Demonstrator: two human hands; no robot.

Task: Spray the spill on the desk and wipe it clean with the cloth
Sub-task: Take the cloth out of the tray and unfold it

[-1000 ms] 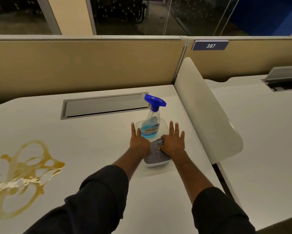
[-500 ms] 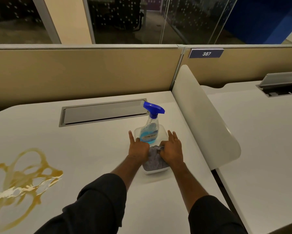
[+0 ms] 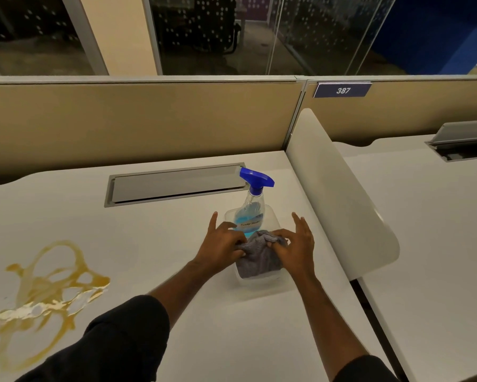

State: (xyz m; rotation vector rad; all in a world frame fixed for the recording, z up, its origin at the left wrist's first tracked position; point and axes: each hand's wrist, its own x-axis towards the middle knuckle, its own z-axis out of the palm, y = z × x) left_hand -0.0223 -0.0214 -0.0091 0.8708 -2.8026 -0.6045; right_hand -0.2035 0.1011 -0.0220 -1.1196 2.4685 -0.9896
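Pinching the grey cloth (image 3: 256,250) from both sides, the left hand (image 3: 223,245) and the right hand (image 3: 296,245) are seen over a clear plastic tray (image 3: 262,281) near the right edge of the white counter (image 3: 160,232). The left grip is closed narrowly on the cloth's left edge, with the index finger left pointing forward; the right grip is closed on the cloth's right edge between thumb and bent fingers, while the remaining fingers are held straight and raised. The cloth is bunched up between the two hands, its lower part lying inside the tray. A spray bottle (image 3: 250,213) with a blue trigger head and blue liquid is stood upright in the far end of the same tray, just beyond the cloth and untouched by either hand. The spill (image 3: 48,292), a looping brown-yellow puddle with a pale glossy patch, is spread on the counter well to the left, apart from the tray. A closed grey cable hatch (image 3: 176,184) is set flush in the counter behind the bottle. A curved white divider (image 3: 339,199) is fixed along the counter's right edge, and a tan partition (image 3: 138,119) is raised behind. A blue sign (image 3: 342,90) marked 387 is mounted on the partition to the right. Dark sleeves (image 3: 127,334) are pushed up both forearms.
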